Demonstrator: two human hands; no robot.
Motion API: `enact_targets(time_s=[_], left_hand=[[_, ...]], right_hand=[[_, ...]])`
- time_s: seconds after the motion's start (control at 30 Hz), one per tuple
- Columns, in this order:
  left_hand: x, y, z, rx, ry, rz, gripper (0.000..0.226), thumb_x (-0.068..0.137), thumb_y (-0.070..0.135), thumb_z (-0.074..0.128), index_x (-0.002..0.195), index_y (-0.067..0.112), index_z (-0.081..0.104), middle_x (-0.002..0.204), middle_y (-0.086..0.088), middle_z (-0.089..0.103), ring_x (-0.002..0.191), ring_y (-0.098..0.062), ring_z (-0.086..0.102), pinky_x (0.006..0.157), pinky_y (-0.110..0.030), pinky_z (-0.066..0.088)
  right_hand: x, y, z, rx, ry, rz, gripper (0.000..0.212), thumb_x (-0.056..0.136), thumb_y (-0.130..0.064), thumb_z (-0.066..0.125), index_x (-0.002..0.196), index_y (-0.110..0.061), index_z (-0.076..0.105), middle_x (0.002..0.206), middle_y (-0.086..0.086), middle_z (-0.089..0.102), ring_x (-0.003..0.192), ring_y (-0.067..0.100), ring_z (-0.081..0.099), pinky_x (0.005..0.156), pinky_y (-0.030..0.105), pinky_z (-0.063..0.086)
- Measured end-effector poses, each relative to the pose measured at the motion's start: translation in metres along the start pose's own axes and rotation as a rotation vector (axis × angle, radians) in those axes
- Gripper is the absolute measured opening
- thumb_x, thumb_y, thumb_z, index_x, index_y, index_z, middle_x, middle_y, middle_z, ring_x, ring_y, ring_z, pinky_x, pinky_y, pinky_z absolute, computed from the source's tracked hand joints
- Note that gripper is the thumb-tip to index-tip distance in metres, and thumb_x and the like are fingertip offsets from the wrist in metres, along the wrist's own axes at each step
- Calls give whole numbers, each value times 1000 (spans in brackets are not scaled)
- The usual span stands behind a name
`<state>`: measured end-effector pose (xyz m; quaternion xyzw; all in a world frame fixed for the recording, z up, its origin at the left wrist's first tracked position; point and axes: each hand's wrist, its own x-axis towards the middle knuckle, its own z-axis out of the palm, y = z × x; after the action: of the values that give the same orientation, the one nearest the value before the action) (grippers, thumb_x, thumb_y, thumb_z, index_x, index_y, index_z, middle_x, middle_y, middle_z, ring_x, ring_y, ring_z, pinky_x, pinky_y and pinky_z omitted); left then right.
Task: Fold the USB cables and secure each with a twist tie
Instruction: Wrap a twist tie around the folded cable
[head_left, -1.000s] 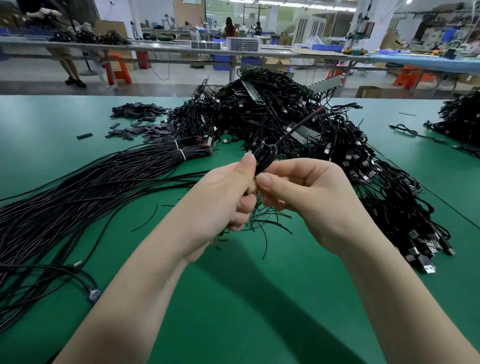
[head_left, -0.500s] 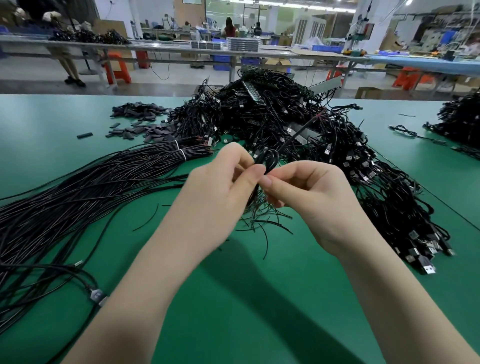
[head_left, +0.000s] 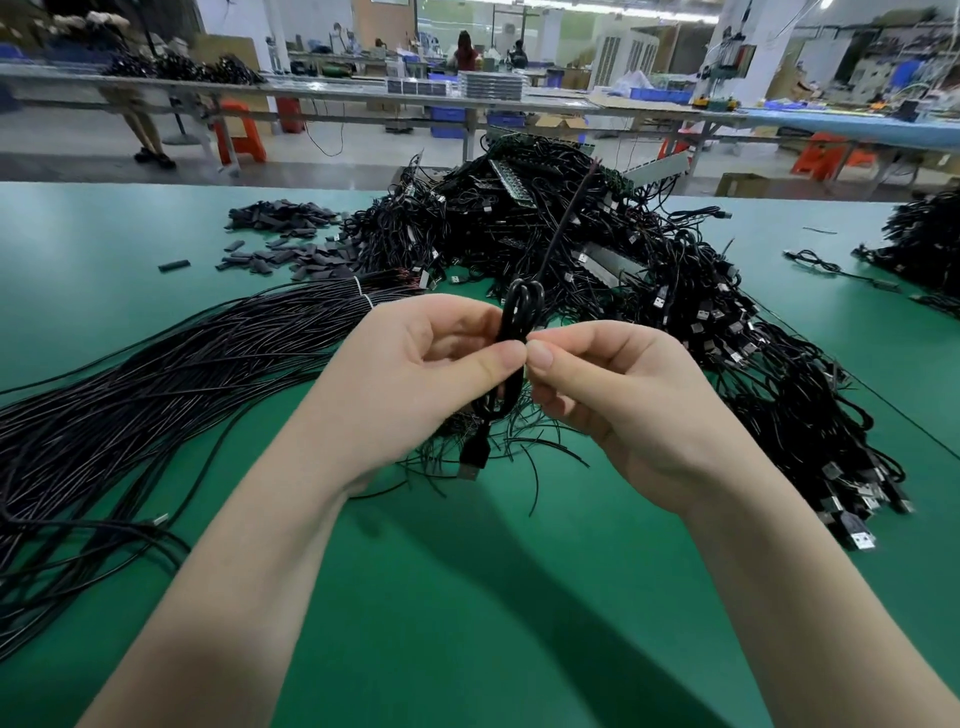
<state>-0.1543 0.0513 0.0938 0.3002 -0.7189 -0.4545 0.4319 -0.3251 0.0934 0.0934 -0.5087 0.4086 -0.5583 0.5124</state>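
Both hands meet above the green table, pinching a folded black USB cable between them. The left hand presses its thumb against the bundle's middle, fingers curled behind it and mostly hidden. The right hand pinches the same spot with thumb and forefinger; whatever thin tie sits there is too small to make out. The cable's loops rise above the fingertips, its USB plug hangs below, and one thin tail slants up against the tangled cable pile behind. Straight cables fan out on the left, cut off by the frame edge.
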Motion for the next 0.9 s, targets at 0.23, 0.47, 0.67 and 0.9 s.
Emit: enact_targets(time_s=[0.23,0.47,0.67,0.9], left_hand=[[-3,5,0,-28,-25,-31,18,74,30,75,91,35,75,91,6,76,81,-5,70,69,-16,52],[-4,6,2,-67,26,-127,29,73,30,78,98,17,74,93,-12,74,78,-16,66,70,-33,56],[-3,9,7,-109,25,-131,31,71,31,68,95,13,73,82,-3,73,72,-8,65,68,-21,55],[-6,9,0,-93,-8,-181,20,72,24,78,91,20,73,86,-2,76,75,-11,68,73,-21,56]], right_hand=[[-3,-7,-5,85,-89,228,12,60,-21,75,71,-16,78,61,-4,64,54,3,59,54,14,50],[-3,-6,-4,108,-83,104,7,63,-16,73,69,-15,76,66,-2,67,59,7,60,60,16,51],[-3,-4,-2,-22,-7,-2,6,63,-20,74,68,-16,74,64,0,66,59,10,59,59,18,51],[-4,-4,-3,-64,-53,-43,6,68,-16,71,73,-13,70,63,-1,65,58,9,56,58,16,47]])
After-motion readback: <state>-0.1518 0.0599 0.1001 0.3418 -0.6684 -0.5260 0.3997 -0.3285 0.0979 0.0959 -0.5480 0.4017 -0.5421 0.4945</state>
